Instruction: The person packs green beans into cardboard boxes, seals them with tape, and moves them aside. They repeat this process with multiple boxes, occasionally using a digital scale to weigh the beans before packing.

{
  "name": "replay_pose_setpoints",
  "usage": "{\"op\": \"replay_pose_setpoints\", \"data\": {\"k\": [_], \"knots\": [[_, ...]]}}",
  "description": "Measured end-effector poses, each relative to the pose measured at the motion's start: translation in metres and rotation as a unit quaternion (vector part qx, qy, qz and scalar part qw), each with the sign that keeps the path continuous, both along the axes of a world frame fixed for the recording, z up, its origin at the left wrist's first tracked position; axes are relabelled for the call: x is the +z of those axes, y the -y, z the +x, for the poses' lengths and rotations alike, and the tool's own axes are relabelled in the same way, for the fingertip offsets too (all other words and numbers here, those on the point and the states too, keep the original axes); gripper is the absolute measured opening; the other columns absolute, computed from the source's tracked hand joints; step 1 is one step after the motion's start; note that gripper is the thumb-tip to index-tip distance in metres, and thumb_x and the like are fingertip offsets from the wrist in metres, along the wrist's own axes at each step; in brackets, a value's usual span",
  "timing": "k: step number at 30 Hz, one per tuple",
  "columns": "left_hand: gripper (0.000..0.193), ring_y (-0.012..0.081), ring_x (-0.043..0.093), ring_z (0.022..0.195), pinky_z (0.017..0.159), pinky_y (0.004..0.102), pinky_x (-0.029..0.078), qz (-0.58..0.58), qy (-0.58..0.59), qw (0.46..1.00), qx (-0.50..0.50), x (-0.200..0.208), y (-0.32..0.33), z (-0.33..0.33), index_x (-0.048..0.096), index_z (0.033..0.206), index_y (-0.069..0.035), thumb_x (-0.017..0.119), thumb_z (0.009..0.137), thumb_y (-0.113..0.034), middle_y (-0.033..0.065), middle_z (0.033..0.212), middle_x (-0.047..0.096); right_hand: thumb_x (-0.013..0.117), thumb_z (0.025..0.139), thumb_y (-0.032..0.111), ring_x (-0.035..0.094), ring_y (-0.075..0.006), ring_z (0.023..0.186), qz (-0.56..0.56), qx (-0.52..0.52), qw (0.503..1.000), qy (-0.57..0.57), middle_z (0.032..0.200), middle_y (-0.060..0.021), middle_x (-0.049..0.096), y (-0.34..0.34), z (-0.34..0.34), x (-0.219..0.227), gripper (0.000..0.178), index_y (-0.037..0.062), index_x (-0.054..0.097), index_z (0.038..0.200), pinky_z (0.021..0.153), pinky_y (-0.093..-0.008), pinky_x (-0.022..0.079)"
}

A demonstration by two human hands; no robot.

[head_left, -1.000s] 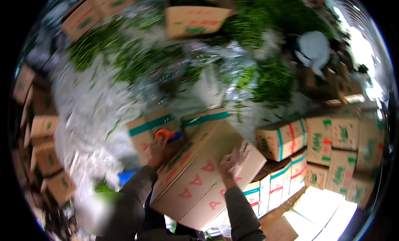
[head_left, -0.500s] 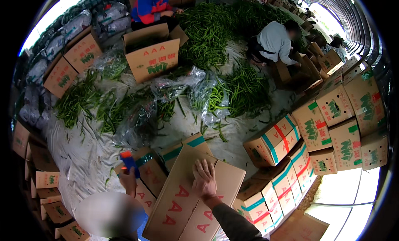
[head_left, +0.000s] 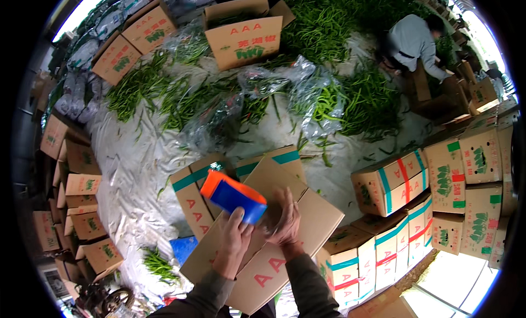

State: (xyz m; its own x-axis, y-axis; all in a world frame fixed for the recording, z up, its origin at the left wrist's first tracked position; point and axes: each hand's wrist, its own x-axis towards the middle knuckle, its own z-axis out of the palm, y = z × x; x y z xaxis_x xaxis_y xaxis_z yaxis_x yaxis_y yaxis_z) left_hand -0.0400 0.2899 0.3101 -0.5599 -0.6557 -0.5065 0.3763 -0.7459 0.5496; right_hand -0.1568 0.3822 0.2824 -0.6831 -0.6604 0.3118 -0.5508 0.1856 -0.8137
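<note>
A closed cardboard box point(head_left: 323, 216) with red lettering sits tilted in front of me, its top flaps meeting along a middle seam. Above it, my left hand point(head_left: 235, 241) grips a blue and orange tape dispenser point(head_left: 238, 200), with the thumb on its blue side. My right hand point(head_left: 286, 222) is just right of the dispenser, over the box top, its fingers stretched out and partly blurred. Whether it touches the dispenser or a tape end, I cannot tell. Directly beyond lie boxes sealed with green tape point(head_left: 192, 178).
Green chili peppers point(head_left: 372, 104) and clear plastic bags point(head_left: 318, 107) cover much of the white sheet point(head_left: 131, 170). Taped boxes point(head_left: 389, 181) are stacked at right, with more boxes point(head_left: 90, 227) at left. A person point(head_left: 413, 41) bends over an open box at far right.
The tape dispenser has come from the left to above the box, in my left hand. My right hand has left its flat position on the box top. The view has shifted.
</note>
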Motion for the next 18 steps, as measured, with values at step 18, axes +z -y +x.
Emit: {"op": "replay_pose_setpoints", "data": {"k": [18], "knots": [[0.052,0.0259,0.069,0.098,0.086,0.0389,0.057,0.004,0.119,0.976,-0.181,0.005,0.021,0.033,0.057,0.126,0.003,0.054,0.098,-0.040,0.0156,0.122,0.065,0.081,0.075,0.023,0.069,-0.0371,0.102,-0.123,-0.184,0.971,0.087,0.091,-0.0110,0.064,0.014,0.015,-0.027,0.047,0.0077,0.046,0.103,0.105,-0.0542,0.044]]}}
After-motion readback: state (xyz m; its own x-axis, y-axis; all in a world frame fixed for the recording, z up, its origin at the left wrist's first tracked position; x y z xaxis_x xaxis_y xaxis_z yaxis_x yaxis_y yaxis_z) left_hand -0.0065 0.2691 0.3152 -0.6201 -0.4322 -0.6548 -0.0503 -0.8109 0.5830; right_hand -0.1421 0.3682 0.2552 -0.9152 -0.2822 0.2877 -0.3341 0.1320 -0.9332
